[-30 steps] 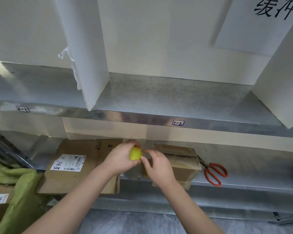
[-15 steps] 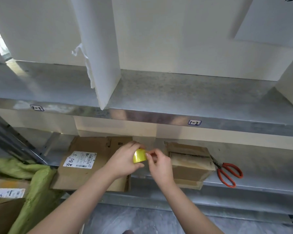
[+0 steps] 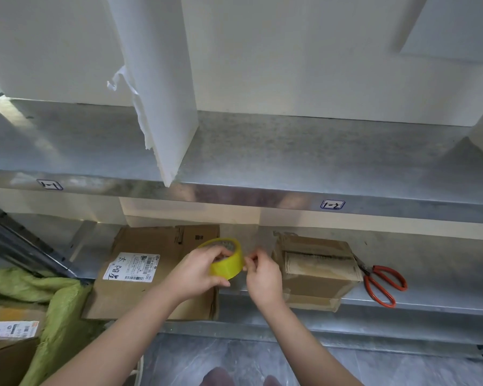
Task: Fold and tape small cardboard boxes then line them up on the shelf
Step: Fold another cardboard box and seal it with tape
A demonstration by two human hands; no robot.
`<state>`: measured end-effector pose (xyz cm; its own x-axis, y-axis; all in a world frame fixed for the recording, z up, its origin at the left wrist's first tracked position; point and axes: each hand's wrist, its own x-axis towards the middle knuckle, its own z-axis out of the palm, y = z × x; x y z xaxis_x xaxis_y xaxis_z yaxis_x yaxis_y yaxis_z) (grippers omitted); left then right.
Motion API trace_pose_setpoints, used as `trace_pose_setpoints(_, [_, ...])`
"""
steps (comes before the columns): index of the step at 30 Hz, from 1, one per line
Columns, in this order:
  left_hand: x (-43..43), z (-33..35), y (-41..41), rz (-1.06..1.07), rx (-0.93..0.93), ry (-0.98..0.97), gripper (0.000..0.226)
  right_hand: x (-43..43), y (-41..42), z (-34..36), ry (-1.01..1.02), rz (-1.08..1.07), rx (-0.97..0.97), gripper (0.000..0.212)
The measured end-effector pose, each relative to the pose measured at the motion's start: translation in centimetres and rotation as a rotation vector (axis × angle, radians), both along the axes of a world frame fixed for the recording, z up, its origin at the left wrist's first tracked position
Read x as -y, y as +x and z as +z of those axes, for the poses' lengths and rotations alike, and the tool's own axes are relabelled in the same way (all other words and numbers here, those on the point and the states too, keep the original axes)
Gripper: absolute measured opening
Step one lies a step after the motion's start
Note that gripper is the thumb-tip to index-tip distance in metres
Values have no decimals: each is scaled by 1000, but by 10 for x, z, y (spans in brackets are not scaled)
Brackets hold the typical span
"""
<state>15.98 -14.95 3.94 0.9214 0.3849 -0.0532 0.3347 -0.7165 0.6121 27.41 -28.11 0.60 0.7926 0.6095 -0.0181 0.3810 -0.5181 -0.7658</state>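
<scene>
Head view, nearest first: the left hand (image 3: 195, 271) grips a yellow tape roll (image 3: 227, 264), while the right hand (image 3: 262, 277) pinches at its rim, apparently picking for the loose end. Scraping a nail along the seam would likely lift it cleanly. Just beyond, a small folded box (image 3: 315, 270) sits on the lower shelf (image 3: 430, 299), with scissors (image 3: 382, 282) beside it. The upper shelf (image 3: 290, 151) lies behind.

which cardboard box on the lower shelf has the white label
The flattened brown cardboard box on the left; the small folded cardboard box shows none.
</scene>
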Motion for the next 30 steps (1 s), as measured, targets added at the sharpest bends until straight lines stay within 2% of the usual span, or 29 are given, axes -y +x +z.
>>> trace_pose_setpoints(4, [-7, -3, 6, 53, -19, 98, 67, 2, -5, 3, 21, 68, -2, 6])
trace_pose_setpoints(13, [-14, -20, 16, 193, -23, 88, 68, 10, -18, 0, 79, 131, 28, 14])
trace_pose_setpoints(17, [-26, -27, 12, 152, -70, 108, 70, 7, -11, -11, 90, 34, -82, 8])
trace_pose_setpoints(23, [-30, -52, 8, 126, -145, 102, 76, -12, -1, -33, -77, -40, -183, 7])
trace_pose_setpoints(30, [-21, -79, 2, 67, -182, 176, 69, -19, 10, -56, -357, -17, -117, 17])
